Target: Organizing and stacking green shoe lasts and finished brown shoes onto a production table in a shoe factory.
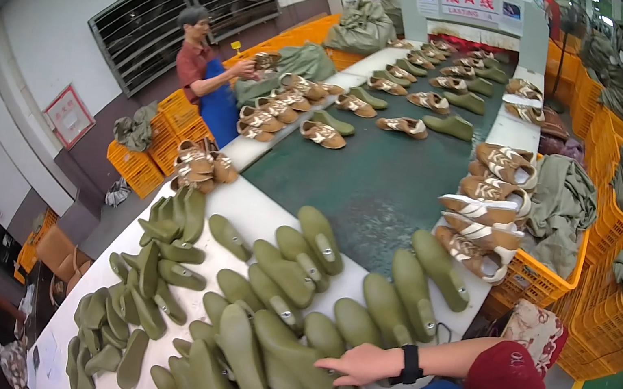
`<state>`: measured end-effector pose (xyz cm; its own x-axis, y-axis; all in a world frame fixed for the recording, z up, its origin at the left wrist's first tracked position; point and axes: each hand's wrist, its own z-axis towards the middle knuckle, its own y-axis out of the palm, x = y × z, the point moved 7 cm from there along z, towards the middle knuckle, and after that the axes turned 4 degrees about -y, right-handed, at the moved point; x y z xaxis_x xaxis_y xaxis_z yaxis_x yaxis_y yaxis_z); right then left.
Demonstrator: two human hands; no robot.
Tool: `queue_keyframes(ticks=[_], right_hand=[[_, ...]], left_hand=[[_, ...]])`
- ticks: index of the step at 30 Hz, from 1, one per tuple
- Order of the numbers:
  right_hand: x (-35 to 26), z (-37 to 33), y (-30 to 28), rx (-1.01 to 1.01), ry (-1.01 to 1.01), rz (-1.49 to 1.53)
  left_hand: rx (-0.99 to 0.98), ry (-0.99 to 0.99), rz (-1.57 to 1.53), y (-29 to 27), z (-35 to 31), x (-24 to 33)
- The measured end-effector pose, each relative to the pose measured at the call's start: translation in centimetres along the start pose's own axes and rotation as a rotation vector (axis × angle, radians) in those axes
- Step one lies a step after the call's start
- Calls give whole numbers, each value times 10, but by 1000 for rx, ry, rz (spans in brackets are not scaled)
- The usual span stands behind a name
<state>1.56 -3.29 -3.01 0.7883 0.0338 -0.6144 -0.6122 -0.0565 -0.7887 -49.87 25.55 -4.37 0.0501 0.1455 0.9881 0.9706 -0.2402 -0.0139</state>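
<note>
My right hand (361,364) reaches in from the lower right, a dark band on its wrist. Its fingers lie over the end of an olive-green shoe last (292,349) and appear closed on that end. The underside of the grip is hidden. Beside it another green last (244,352) lies sole up, overlapping its neighbours. Several more lasts crowd the white tabletop (232,202), in rows near my hand and in a loose heap (113,322) at the left. My left hand does not show.
Ahead, a dark green conveyor belt (361,195) carries brown-and-white shoes and lasts. Shoes (486,211) are stacked along its right edge. Orange crates (607,326) with grey-green cloth stand on the right. A person (204,73) in a blue apron handles a shoe at the left side.
</note>
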Motion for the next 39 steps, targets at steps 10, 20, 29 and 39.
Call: queue_keyframes(ticks=[10, 20, 29, 39], right_hand=[[-53, -14, -59, -50, -420, 1358], [8, -181, -70, 456, -120, 1613], [34, -325, -48, 774, 171, 1612], [76, -331, -135, 804, 116, 1520]], left_hand=[[-283, -359, -889, 400, -205, 89], [-1309, -406, 192, 508, -234, 30], [-1176, 503, 873, 555, -230, -19], [-887, 651, 1005, 610, -211, -27]])
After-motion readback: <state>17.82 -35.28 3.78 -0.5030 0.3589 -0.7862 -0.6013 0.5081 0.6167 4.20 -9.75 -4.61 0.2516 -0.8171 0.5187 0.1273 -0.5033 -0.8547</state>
